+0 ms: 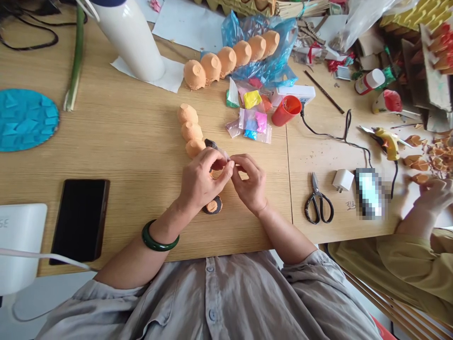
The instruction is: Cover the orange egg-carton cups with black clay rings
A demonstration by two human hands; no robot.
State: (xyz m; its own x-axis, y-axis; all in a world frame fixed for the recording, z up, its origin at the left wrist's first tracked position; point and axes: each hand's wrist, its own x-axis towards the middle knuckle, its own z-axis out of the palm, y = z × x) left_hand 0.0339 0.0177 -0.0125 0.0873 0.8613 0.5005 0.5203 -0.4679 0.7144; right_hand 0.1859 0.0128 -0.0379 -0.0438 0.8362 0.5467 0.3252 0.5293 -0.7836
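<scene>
My left hand (205,172) and my right hand (249,179) meet over the table, fingertips pinched together. Between them shows a bit of a small clear plastic bag (225,154), mostly covered by my fingers. A dark lump (210,143) pokes out beyond my left hand; whether it is inside the bag I cannot tell. Just past that hand lies a short row of orange-painted egg-carton cups (189,125), its near end hidden. Below my left fingers sits a black round piece with an orange centre (213,206), partly covered.
A longer orange cup row (228,60) lies against a blue plastic bag (260,66). Nearby are coloured clay packets (252,123), a red cup (287,111), scissors (318,200) and a glue gun (387,143). Left are a white bottle (129,40) and tablet (81,219). A co-worker's hand (435,193) is right.
</scene>
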